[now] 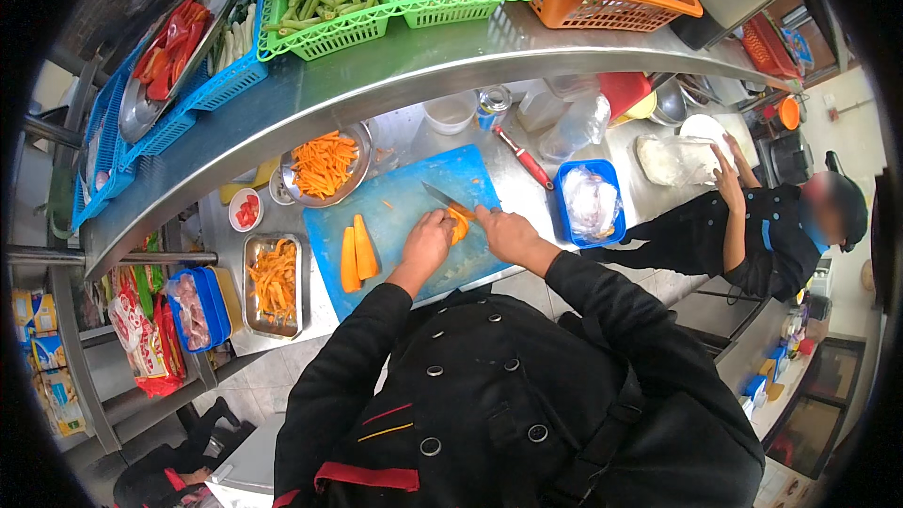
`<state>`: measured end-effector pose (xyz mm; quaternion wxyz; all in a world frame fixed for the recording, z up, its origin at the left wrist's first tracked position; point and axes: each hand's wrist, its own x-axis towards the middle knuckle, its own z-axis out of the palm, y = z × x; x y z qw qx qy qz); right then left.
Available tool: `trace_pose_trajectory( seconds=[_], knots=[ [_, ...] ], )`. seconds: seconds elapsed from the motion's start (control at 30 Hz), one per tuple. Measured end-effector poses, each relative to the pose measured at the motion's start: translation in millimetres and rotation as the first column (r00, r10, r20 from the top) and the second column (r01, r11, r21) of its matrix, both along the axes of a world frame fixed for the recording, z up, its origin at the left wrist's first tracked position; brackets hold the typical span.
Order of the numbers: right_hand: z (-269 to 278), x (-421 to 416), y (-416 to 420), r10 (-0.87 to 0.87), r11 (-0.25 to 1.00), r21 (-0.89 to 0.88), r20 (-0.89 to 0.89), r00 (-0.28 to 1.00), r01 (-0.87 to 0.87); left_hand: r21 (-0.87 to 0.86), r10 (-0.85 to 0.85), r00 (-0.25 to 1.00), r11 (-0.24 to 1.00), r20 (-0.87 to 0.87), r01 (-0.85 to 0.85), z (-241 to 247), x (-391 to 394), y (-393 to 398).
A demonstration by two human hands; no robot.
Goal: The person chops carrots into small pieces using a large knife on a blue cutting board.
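Observation:
On a blue cutting board, my right hand grips the handle of a kitchen knife. Its blade points away to the upper left, over a cut piece of carrot. My left hand presses that carrot to the board from the left, fingers bent close to the blade. Two peeled carrot pieces lie side by side on the board's left part. Beyond the board's far left corner stands a metal bowl of carrot sticks.
A metal tray of peelings sits left. A red-handled peeler and a blue container are right of the board. Above hangs a steel shelf with vegetable baskets. A co-worker handles a plastic bag at right.

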<state>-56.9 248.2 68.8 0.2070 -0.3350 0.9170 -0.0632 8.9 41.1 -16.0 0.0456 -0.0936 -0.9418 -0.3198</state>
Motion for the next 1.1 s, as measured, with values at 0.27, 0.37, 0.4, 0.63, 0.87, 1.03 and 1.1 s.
trace_pose_trajectory(
  seconds=[0.27,0.37,0.4,0.63,0.87,1.03,1.1],
  knots=[
    [-29.4,-11.2,-21.3,-0.019,0.997,-0.08,-0.015,1.0,0.018,-0.038,0.006,0.999,0.999,-0.044,-0.007,0.8,-4.6,3.8],
    [-3.1,-8.7,-24.5,0.011,1.0,-0.015,0.032,0.999,-0.01,-0.013,0.023,0.999,1.0,-0.048,-0.024,-4.0,3.9,-1.2],
    [5.0,-7.5,-21.2,0.008,1.0,0.023,0.054,0.999,-0.009,0.011,0.021,0.998,1.0,-0.062,-0.02,-4.9,2.8,0.0],
    [-15.6,-5.1,-33.9,-0.015,0.999,-0.041,0.026,1.0,0.016,0.029,-0.001,0.997,1.0,-0.074,0.003,-12.8,3.0,-0.8],
    [-24.3,4.8,-27.7,-0.043,0.998,-0.052,0.063,0.997,0.046,0.043,-0.011,0.995,0.999,-0.1,0.015,-13.4,0.7,-0.2],
    [1.8,-5.1,-33.2,-0.01,1.0,-0.024,0.075,0.997,0.012,0.056,-0.003,0.997,0.998,-0.073,0.007,-9.8,-3.9,-3.9],
    [-6.1,10.8,-27.1,-0.072,0.997,-0.033,0.07,0.995,0.075,0.076,-0.005,0.999,0.997,-0.052,0.008,-8.8,-5.0,-2.7]
  ],
)
